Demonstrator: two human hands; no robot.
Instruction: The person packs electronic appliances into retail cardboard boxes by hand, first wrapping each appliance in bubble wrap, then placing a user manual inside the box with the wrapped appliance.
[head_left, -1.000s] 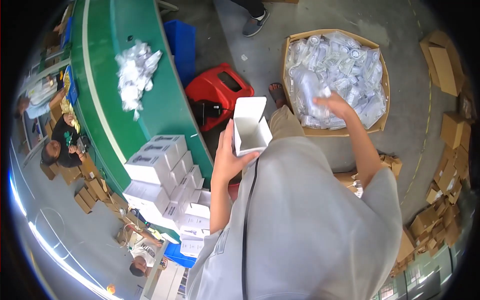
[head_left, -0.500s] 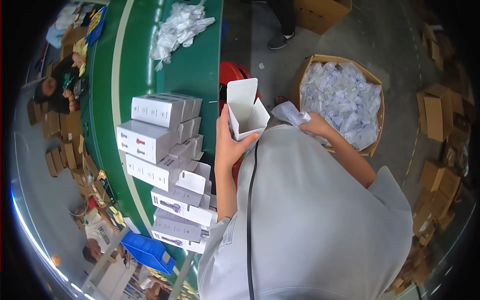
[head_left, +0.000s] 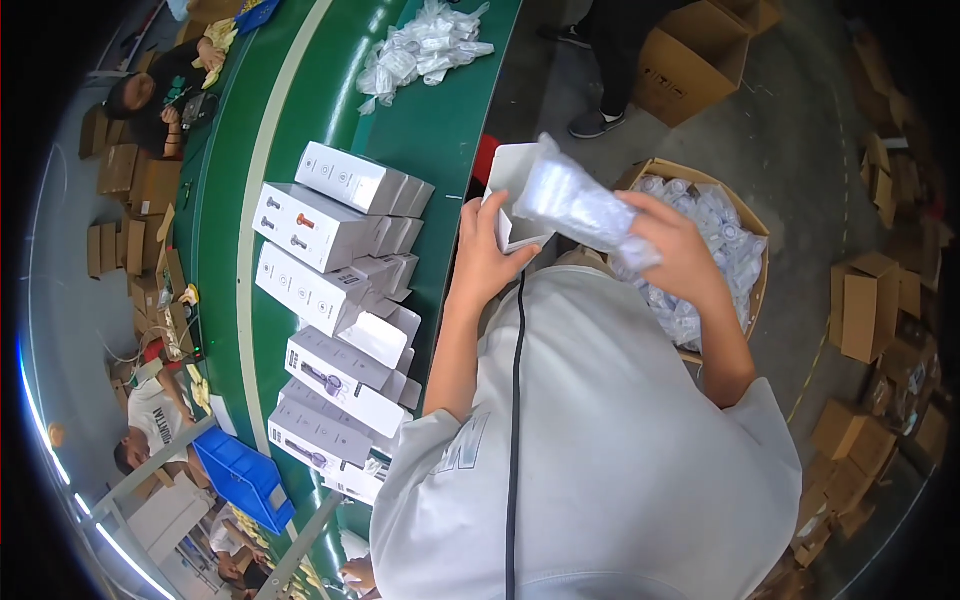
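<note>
- Left hand [head_left: 487, 252], centre of frame: I see it gripping an open white carton [head_left: 510, 168] at its sides.
- Right hand [head_left: 678, 248], right of centre: closed on one end of a plastic-bagged item [head_left: 575, 195]; the far end overlaps the carton's mouth, contact unclear to me.
- My judgement: hold the carton still, keep the wrapping gathered, align lengths.

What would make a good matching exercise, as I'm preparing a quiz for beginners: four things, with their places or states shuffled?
1. wrapped item
2. open white box
3. closed white boxes
4. brown carton

A. stacked on the green table
B. in the right hand
C. full of clear plastic bags
D. in the left hand

Pairs: 1-B, 2-D, 3-A, 4-C
</note>
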